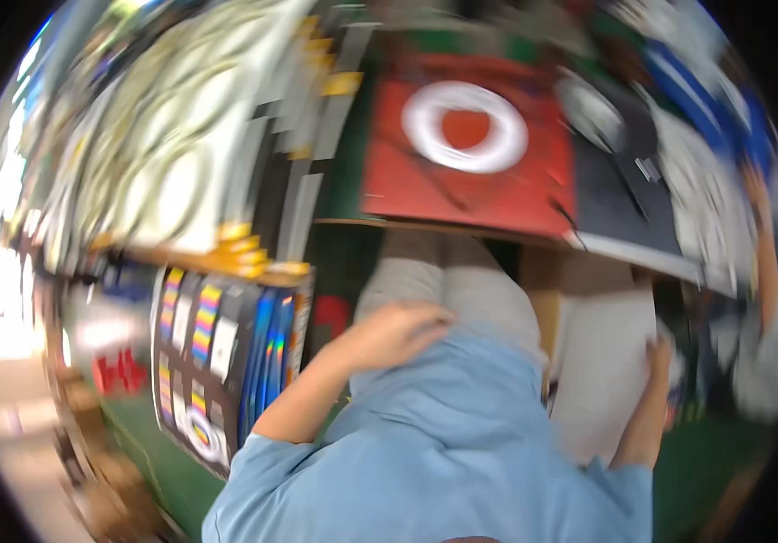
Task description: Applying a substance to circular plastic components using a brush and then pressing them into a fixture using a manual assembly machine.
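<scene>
My left hand (396, 335) lies over my lap at the hem of my blue shirt (443, 407), its fingers loosely out and nothing seen in them. My right hand (659, 355) is at the right edge of a white panel or box side (602, 371) beside my leg. Motion smears its fingers, so I cannot make out whether it grips that edge. Ahead of my knees, a white ring-shaped coil (416, 131) rests on a red mat (516, 195). To its right, a pale coil (592, 113) lies on a black surface (642, 199).
Pale trays with coiled rings (172, 195) stand at the left. Below them is a dark panel with coloured labels (194, 335), beside blue folders or sheets (267, 353). Another person's arm (764, 244) shows at the far right. Cardboard boxes (104, 471) are on the lower left.
</scene>
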Demonstrator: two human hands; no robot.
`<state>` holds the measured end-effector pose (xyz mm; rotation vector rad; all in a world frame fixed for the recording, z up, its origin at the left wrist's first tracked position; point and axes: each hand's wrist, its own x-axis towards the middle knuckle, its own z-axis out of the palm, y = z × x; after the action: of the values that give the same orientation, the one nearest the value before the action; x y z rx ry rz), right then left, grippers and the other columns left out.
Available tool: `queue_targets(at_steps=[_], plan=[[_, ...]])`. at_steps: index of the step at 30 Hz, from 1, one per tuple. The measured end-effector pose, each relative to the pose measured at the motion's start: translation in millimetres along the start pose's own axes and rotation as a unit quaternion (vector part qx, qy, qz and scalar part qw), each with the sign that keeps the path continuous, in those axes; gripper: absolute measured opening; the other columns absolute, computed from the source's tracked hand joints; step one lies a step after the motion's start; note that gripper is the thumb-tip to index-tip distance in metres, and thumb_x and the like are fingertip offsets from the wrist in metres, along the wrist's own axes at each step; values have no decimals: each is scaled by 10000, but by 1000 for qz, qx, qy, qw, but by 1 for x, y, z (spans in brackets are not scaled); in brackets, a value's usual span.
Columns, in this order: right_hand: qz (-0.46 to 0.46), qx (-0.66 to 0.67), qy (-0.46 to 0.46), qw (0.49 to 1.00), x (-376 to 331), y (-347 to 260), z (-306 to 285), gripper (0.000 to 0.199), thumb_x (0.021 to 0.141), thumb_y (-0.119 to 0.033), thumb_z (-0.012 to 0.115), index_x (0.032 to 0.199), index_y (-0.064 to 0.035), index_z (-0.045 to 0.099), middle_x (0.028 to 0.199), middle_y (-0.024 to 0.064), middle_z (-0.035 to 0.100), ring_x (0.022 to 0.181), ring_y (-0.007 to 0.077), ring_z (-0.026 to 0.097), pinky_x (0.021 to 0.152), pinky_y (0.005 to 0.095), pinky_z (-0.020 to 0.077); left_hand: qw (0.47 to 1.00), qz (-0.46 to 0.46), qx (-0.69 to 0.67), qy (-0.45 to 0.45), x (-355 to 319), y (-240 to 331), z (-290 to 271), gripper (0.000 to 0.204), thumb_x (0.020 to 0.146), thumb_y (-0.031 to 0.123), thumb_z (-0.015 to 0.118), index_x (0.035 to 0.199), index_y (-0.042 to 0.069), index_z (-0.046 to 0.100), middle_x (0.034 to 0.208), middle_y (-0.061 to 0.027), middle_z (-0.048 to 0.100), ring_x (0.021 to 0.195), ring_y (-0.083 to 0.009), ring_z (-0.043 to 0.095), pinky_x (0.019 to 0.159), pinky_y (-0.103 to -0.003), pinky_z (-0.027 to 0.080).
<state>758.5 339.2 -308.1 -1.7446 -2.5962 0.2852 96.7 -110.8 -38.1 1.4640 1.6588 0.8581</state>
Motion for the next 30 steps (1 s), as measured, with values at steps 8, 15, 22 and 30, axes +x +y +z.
queue_targets(at_steps=[8,15,22,30], plan=[[115,-73,-105,985,91,-70,49,614,860,-189,733,1402,34,550,1394,306,629,1296,457,616,1105,495,492,976,94,-146,133,-110,66,-113,264,942,21,775,1183,-81,743,1140,-198,783,950,-282,777,765,-370,612],[-34,-47,-125,990,60,-207,46,342,877,-183,670,1180,-31,720,1145,280,737,1111,425,717,965,508,560,798,42,8,601,-142,63,-201,178,1018,75,688,1140,-52,713,1007,-108,761,880,-147,707,785,-279,563],[-99,79,-239,963,-2,-379,-50,294,926,-254,723,1100,-21,766,1003,234,770,947,349,753,886,425,577,761,-122,448,453,-111,32,-283,370,981,342,744,1286,135,736,1282,-123,669,1257,-302,579,1070,-408,454],[-318,191,-323,871,-44,-527,-191,304,974,-94,691,1252,27,692,1099,178,729,910,278,729,825,372,573,744,-128,519,402,-96,19,-303,227,920,262,791,1057,82,768,1004,-139,749,1028,-356,644,914,-452,528]])
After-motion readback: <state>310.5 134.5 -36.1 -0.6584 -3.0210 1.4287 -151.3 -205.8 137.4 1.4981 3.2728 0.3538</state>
